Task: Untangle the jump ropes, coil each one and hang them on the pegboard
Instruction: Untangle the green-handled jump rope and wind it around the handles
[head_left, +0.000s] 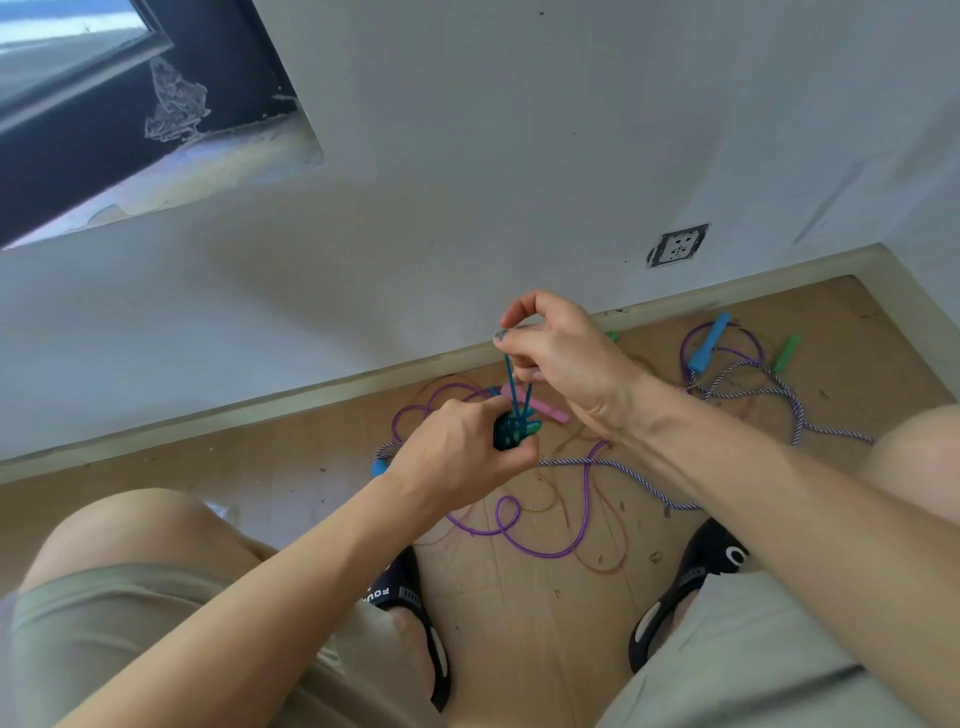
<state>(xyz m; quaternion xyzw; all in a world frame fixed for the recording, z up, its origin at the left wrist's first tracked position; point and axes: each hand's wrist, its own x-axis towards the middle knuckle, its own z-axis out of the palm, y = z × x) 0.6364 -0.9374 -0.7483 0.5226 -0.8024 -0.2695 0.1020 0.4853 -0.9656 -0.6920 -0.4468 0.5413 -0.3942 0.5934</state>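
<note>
Nearest, the left hand (457, 452) grips a tight bundle of teal rope (514, 431), handles seemingly tucked inside, while the right hand (556, 353) just above pinches a loop of that cord between thumb and fingertips. The cord looks light, limp and springy (likely to uncoil if released), so hold at the wrapped middle. Beyond, the purple rope (519, 525) and striped rope (623, 470) lie tangled on the floor (519, 623).

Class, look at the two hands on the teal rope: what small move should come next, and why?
Probably one more wrap: the right hand pinches a teal rope strand pulled up from the bundle that the left hand grips. That strand is not yet wound on, so laying it round the bundle seems the next step. The purple rope and striped rope lie tangled on the floor.
</note>
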